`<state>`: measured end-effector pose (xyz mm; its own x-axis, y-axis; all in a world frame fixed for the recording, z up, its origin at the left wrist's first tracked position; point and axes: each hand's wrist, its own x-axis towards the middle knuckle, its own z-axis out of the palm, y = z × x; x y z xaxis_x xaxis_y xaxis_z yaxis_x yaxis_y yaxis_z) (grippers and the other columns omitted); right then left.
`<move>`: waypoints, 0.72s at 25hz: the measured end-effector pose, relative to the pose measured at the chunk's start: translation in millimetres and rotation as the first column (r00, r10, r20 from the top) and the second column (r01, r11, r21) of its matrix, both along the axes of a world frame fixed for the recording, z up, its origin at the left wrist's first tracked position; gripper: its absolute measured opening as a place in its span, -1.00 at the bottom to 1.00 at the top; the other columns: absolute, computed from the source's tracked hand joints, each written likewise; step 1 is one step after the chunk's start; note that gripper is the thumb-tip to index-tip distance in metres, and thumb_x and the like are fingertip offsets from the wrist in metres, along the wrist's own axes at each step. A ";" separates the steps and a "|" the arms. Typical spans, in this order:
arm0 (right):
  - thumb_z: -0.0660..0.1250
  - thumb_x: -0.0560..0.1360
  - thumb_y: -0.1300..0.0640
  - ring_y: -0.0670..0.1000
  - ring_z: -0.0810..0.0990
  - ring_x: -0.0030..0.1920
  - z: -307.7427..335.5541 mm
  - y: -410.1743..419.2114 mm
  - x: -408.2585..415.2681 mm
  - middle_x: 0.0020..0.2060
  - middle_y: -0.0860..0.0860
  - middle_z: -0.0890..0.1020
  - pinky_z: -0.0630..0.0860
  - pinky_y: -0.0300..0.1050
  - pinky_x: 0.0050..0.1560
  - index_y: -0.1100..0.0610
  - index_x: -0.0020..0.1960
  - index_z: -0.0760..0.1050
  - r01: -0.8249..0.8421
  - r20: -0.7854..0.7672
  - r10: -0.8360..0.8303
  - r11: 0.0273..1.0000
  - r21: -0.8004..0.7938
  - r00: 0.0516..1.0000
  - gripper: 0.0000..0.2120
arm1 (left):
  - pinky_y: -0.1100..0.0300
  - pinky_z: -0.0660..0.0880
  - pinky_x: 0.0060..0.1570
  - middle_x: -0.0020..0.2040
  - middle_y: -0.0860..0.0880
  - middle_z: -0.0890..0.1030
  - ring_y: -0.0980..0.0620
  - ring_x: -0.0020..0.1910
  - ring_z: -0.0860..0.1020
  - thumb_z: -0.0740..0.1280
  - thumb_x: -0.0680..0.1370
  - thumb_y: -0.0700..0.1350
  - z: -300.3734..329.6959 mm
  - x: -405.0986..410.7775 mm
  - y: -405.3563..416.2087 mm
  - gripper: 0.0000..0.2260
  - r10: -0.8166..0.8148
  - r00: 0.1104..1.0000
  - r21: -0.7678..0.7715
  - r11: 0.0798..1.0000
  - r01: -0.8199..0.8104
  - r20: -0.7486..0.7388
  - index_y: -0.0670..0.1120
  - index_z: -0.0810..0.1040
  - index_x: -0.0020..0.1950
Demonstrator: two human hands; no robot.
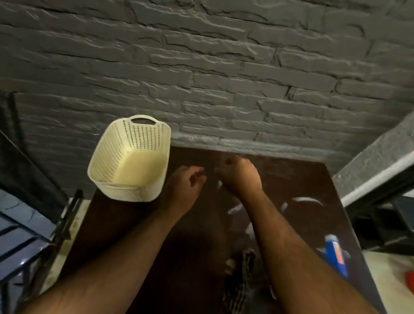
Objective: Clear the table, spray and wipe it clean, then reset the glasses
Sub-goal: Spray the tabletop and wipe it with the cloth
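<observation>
Head view showed the dark brown square counter (183,274) against a grey stone wall (216,50). A cream perforated plastic basket (130,159) sat at its ten o'clock corner, probably to take cleared things. Clear glasses (303,206), blurred, stood at three o'clock, above a blue spray bottle (336,254); a dark checked cloth (237,285) lay nearer. Left hand (185,183) and right hand (238,175) hovered mid-counter, each grip loosely curled, apparently holding nothing.
</observation>
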<state>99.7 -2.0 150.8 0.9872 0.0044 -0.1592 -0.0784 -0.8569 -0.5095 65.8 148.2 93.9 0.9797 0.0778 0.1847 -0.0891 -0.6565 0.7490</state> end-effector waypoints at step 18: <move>0.37 0.53 0.08 0.08 0.64 -0.07 46.1 -193.4 -77.1 -0.14 0.09 0.67 0.57 0.05 0.06 0.17 -0.06 0.60 0.199 0.043 -0.215 0.952 0.232 0.976 -0.86 | 0.22 0.45 -0.12 0.03 -0.03 0.61 0.08 -0.05 0.55 0.34 0.55 0.00 -4.3 -52.1 -136.9 -0.67 -0.185 0.962 0.034 0.980 0.196 -0.201 -0.06 0.53 0.29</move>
